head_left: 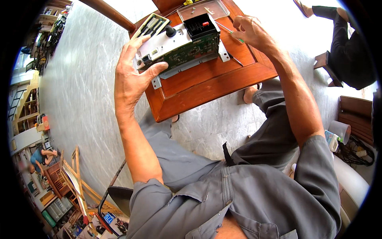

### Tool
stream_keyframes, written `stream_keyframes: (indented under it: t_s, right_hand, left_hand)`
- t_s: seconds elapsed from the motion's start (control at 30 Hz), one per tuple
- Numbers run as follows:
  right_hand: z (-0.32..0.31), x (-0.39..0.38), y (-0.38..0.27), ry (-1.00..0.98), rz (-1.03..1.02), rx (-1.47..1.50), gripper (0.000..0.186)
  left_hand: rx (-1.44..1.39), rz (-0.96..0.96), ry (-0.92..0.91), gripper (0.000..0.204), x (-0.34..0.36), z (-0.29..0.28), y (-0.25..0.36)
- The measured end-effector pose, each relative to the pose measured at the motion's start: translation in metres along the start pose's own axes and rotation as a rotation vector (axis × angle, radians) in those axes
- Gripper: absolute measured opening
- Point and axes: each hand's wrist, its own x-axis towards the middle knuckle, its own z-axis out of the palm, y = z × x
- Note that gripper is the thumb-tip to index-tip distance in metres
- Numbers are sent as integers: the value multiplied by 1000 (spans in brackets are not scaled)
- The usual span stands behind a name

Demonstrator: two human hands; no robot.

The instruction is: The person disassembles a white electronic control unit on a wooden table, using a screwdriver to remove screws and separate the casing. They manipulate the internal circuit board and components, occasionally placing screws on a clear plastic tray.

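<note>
An electronic unit (189,55) stands on edge on a small brown wooden table (207,89). It has a white metal frame, a green circuit board, a black knob and a black open-topped box holding a red piece. My left hand (132,75) grips its left end, thumb on the near side and fingers over the top. Just right of the unit, my right hand (254,36) closes on a thin screwdriver (225,27) with a green handle. The shaft points toward the far left, apart from the board as far as I can see.
Behind the unit lie a case of small tools (152,24) and a clear plastic tray (213,8) with small parts. A thin dark rod (236,59) lies near the right bracket. Another person (344,47) sits at right; cables (354,153) lie on the lower right.
</note>
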Motion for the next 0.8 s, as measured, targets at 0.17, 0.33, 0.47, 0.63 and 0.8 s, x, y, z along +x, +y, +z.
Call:
stream_keyframes:
  t_s: [0.17, 0.33, 0.47, 0.63, 0.8]
  right_hand:
    - [12, 1, 9, 8, -63, -124, 25]
    - [12, 9, 3, -38, -12, -140, 21]
    - [7, 14, 2, 36, 28, -48, 22]
    - [-32, -1, -12, 177, 53, 199, 27]
    - [-86, -25, -71, 406, 169, 396, 24]
  left_hand:
    - [234, 206, 149, 71, 8, 11, 10]
    - [380, 387, 205, 62, 20, 25, 25]
    - [478, 385, 226, 62, 24, 30, 23]
    - [521, 281, 245, 61, 29, 38, 24]
    - [593, 279, 252, 64, 38, 42, 20]
